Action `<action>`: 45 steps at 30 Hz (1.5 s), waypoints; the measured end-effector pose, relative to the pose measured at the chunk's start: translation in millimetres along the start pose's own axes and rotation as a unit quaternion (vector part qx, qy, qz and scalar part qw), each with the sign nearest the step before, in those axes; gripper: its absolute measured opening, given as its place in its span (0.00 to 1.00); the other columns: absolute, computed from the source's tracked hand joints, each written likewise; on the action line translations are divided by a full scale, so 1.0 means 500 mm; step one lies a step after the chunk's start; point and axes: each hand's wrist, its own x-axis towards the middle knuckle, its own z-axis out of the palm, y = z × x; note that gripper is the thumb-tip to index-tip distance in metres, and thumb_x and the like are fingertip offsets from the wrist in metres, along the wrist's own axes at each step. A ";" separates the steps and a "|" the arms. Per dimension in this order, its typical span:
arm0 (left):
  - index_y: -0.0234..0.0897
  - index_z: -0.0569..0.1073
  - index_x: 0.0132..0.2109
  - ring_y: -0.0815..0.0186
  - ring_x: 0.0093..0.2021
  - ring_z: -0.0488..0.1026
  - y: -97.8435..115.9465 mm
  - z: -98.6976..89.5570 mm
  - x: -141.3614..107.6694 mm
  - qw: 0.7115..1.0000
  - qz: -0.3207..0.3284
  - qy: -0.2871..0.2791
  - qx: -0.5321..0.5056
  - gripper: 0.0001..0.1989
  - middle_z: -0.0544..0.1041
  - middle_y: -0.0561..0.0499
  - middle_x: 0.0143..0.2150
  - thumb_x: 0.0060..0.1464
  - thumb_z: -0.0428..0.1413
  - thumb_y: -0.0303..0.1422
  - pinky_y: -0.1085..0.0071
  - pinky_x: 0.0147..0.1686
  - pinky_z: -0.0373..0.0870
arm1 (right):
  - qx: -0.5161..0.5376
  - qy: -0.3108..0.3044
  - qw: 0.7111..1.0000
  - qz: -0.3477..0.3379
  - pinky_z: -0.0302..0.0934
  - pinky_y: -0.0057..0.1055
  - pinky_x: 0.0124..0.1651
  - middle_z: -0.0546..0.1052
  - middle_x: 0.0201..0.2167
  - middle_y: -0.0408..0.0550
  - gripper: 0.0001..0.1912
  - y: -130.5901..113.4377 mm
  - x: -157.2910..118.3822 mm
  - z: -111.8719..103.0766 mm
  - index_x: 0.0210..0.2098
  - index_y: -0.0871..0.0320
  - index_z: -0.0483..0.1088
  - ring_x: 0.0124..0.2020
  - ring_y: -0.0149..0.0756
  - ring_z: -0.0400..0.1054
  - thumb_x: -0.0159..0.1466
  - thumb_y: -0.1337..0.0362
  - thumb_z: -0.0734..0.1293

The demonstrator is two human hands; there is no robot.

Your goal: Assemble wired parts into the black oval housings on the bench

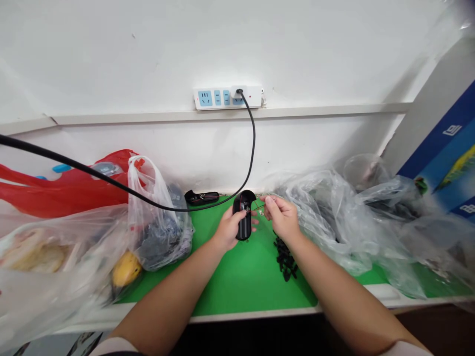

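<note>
My left hand is wrapped around a glossy black plastic housing, held upright over the green tabletop. Its top end is curved like a hook, and small parts and thin wires show inside. At the housing's right side, my right hand pinches thin wires between thumb and fingertips. A tiny pale piece hangs near these wires, too small to name. Behind my left hand, a similar black housing lies near the wall. Small black parts are heaped beside my right forearm.
A power strip is fixed to the wall, its black cable looping down across the table's back. Plastic bags and a red bag crowd the left. Clear bags and a blue printed box fill the right.
</note>
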 end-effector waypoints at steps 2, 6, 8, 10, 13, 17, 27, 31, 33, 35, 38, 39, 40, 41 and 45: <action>0.34 0.66 0.47 0.58 0.34 0.77 0.004 -0.001 0.003 0.998 -0.003 0.029 -0.049 0.18 0.76 0.44 0.39 0.49 0.59 0.32 0.64 0.29 0.74 | -0.045 -0.005 0.996 -0.080 0.62 0.25 0.32 0.70 0.25 0.45 0.15 -0.007 -0.005 0.002 0.39 0.61 0.73 0.27 0.26 0.64 0.65 0.57 0.61; 0.30 0.70 0.40 0.66 0.28 0.74 0.014 -0.006 0.009 0.989 -0.031 0.081 -0.121 0.14 0.76 0.46 0.32 0.49 0.59 0.36 0.73 0.26 0.71 | -0.094 -0.122 0.959 -0.240 0.63 0.27 0.38 0.71 0.33 0.49 0.12 -0.018 -0.020 0.012 0.43 0.60 0.72 0.35 0.28 0.66 0.64 0.64 0.61; 0.29 0.71 0.37 0.67 0.27 0.74 0.019 -0.009 0.009 0.987 -0.048 0.090 -0.127 0.13 0.75 0.46 0.29 0.49 0.59 0.36 0.73 0.26 0.70 | -0.126 -0.189 0.929 -0.293 0.63 0.27 0.37 0.70 0.34 0.50 0.13 -0.021 -0.029 0.016 0.45 0.60 0.71 0.36 0.29 0.65 0.63 0.65 0.62; 0.29 0.71 0.35 0.66 0.28 0.74 0.023 -0.011 0.007 0.988 -0.043 0.094 -0.119 0.12 0.75 0.46 0.29 0.47 0.60 0.34 0.72 0.29 0.72 | -0.163 -0.239 0.898 -0.333 0.61 0.27 0.36 0.69 0.35 0.50 0.12 -0.024 -0.037 0.018 0.44 0.60 0.71 0.34 0.28 0.63 0.62 0.64 0.63; 0.30 0.71 0.35 0.65 0.29 0.75 0.029 -0.012 0.002 0.991 -0.006 0.098 -0.094 0.11 0.76 0.47 0.30 0.44 0.62 0.30 0.69 0.31 0.73 | -0.169 -0.293 0.872 -0.354 0.59 0.27 0.35 0.70 0.36 0.50 0.13 -0.033 -0.043 0.015 0.42 0.59 0.72 0.33 0.27 0.62 0.60 0.60 0.66; 0.30 0.72 0.35 0.64 0.28 0.75 0.038 -0.015 0.000 0.994 0.007 0.093 -0.062 0.11 0.77 0.47 0.30 0.43 0.62 0.29 0.69 0.27 0.73 | -0.039 -0.348 0.894 -0.281 0.61 0.28 0.38 0.71 0.37 0.52 0.25 -0.038 -0.030 -0.003 0.45 0.62 0.70 0.35 0.29 0.64 0.59 0.47 0.65; 0.29 0.72 0.35 0.69 0.23 0.72 0.037 -0.016 0.002 0.995 -0.089 0.015 -0.041 0.08 0.77 0.47 0.29 0.45 0.59 0.27 0.75 0.21 0.72 | -0.396 -0.374 0.834 0.085 0.46 0.23 0.25 0.68 0.19 0.42 0.14 -0.002 0.050 -0.093 0.24 0.63 0.70 0.20 0.22 0.55 0.58 0.59 0.63; 0.29 0.71 0.36 0.69 0.22 0.72 0.040 -0.013 -0.004 0.995 -0.092 -0.009 -0.036 0.10 0.77 0.48 0.31 0.44 0.59 0.27 0.73 0.20 0.72 | -0.486 -0.405 0.766 0.109 0.49 0.25 0.28 0.73 0.25 0.46 0.14 -0.008 0.048 -0.102 0.28 0.62 0.73 0.22 0.25 0.58 0.59 0.59 0.61; 0.29 0.71 0.36 0.69 0.22 0.72 0.040 -0.013 -0.006 0.995 -0.090 -0.016 -0.038 0.10 0.76 0.48 0.31 0.44 0.60 0.27 0.73 0.20 0.72 | -0.534 -0.395 0.737 0.124 0.50 0.25 0.29 0.74 0.27 0.48 0.15 -0.005 0.048 -0.103 0.30 0.62 0.74 0.23 0.26 0.59 0.59 0.58 0.61; 0.29 0.70 0.36 0.68 0.22 0.73 0.040 -0.011 -0.007 0.995 -0.092 -0.018 -0.038 0.10 0.76 0.48 0.31 0.43 0.60 0.27 0.73 0.20 0.72 | -0.558 -0.407 0.709 0.146 0.51 0.26 0.30 0.74 0.28 0.50 0.15 0.001 0.048 -0.102 0.31 0.62 0.74 0.24 0.28 0.61 0.58 0.57 0.62; 0.30 0.69 0.37 0.67 0.22 0.73 0.041 -0.007 -0.010 0.995 -0.096 -0.014 -0.037 0.11 0.76 0.48 0.31 0.43 0.59 0.26 0.72 0.20 0.72 | -0.567 -0.422 0.687 0.167 0.54 0.27 0.31 0.74 0.29 0.52 0.15 0.008 0.048 -0.099 0.32 0.62 0.75 0.26 0.31 0.64 0.56 0.56 0.64; 0.30 0.69 0.38 0.67 0.23 0.73 0.042 -0.006 -0.012 0.994 -0.098 -0.013 -0.037 0.12 0.76 0.48 0.31 0.43 0.59 0.26 0.72 0.20 0.72 | -0.569 -0.425 0.683 0.169 0.55 0.28 0.31 0.74 0.29 0.52 0.15 0.009 0.047 -0.097 0.33 0.62 0.75 0.26 0.33 0.65 0.55 0.56 0.65; 0.31 0.69 0.39 0.67 0.23 0.73 0.043 -0.004 -0.013 0.994 -0.100 -0.013 -0.040 0.12 0.76 0.48 0.31 0.43 0.59 0.26 0.71 0.20 0.72 | -0.572 -0.426 0.680 0.171 0.56 0.28 0.32 0.75 0.30 0.53 0.14 0.008 0.046 -0.094 0.34 0.62 0.75 0.27 0.34 0.66 0.55 0.57 0.65; 0.32 0.69 0.39 0.66 0.23 0.73 0.045 -0.004 -0.014 0.993 -0.105 -0.016 -0.045 0.13 0.76 0.48 0.31 0.43 0.59 0.26 0.71 0.20 0.72 | -0.574 -0.426 0.678 0.170 0.57 0.28 0.32 0.75 0.30 0.53 0.14 0.007 0.045 -0.092 0.35 0.63 0.75 0.28 0.35 0.67 0.55 0.60 0.65; 0.33 0.68 0.40 0.66 0.24 0.73 0.049 -0.003 -0.018 0.991 -0.110 -0.020 -0.067 0.14 0.76 0.48 0.31 0.42 0.57 0.26 0.71 0.20 0.72 | -0.586 -0.432 0.666 0.160 0.59 0.28 0.34 0.75 0.33 0.56 0.13 0.002 0.039 -0.082 0.37 0.64 0.74 0.31 0.36 0.69 0.56 0.66 0.62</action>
